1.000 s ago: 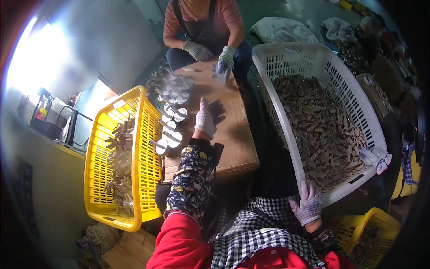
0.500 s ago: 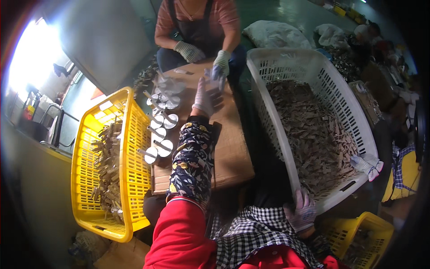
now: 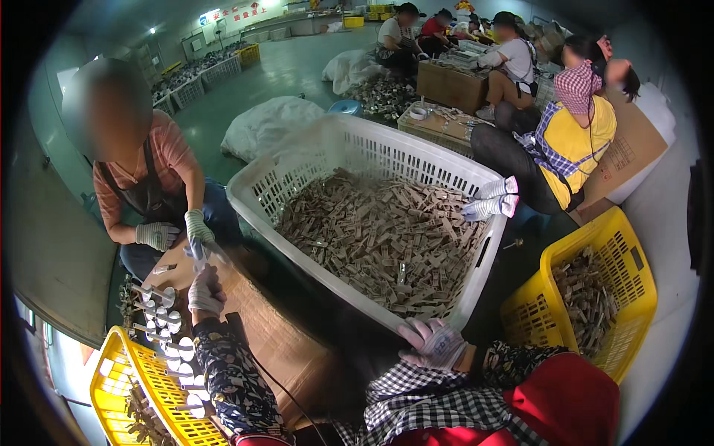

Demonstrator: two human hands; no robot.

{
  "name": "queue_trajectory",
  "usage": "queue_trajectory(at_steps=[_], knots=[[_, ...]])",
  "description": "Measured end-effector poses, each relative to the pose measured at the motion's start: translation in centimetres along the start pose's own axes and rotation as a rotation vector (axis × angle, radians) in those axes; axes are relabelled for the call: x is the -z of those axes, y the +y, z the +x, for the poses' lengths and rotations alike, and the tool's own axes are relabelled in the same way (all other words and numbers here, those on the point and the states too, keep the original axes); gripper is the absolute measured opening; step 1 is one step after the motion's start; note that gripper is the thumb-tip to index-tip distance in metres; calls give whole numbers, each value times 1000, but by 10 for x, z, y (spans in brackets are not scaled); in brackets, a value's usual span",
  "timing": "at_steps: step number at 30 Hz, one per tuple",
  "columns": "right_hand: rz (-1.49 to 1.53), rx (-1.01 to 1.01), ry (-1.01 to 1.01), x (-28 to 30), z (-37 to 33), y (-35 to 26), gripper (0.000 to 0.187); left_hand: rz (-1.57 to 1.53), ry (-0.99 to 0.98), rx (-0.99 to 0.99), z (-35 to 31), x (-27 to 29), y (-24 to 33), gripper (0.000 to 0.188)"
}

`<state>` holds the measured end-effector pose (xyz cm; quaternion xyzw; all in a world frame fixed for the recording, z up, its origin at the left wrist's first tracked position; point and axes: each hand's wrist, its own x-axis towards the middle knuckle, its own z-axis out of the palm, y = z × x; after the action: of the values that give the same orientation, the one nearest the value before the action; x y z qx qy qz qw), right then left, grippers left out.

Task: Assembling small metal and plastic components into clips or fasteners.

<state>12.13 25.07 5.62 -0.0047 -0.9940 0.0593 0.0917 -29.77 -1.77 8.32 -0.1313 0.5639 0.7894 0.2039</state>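
Note:
My left hand (image 3: 207, 291), in a pale knit glove, reaches over the cardboard box (image 3: 279, 338) to the gloved hand (image 3: 198, 229) of a person across from me. Its fingers look closed around something between the two hands, too blurred to name. My right hand (image 3: 437, 343), also gloved, rests palm down with fingers apart by the near rim of a white plastic basket (image 3: 364, 303), above my checked apron (image 3: 439, 398). Flat metal pieces (image 3: 379, 238) fill the basket. Round metal discs with stems (image 3: 178, 349) stand in rows along the box's left edge.
A yellow basket (image 3: 160, 398) of metal pieces stands at the lower left, another yellow basket (image 3: 532, 320) at the right. A pair of gloves (image 3: 491, 199) lies over the white basket's rim. White sacks (image 3: 271, 126) lie behind it. Other people sit working farther back.
The view has swung right and up, showing more of the room. My left hand, outstretched before, now meets the other person's hand with its fingers curled. My right hand remains near the basket's rim.

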Motion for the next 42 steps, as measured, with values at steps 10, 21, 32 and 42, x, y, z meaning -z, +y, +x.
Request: queue_trajectory(at_steps=[10,21,32,42], knots=[[-80,-6,56,-13,1,1,60,-246,-97,-29,-122,15,-36,22],[95,-12,31,-5,14,9,60,-162,-4,142,-237,11,-188,28],[-35,-112,-391,-60,192,132,31,-133,144,14,-241,-9,-195,28],[-406,27,-712,-104,199,139,32,-155,239,230,-249,-37,-192,25]])
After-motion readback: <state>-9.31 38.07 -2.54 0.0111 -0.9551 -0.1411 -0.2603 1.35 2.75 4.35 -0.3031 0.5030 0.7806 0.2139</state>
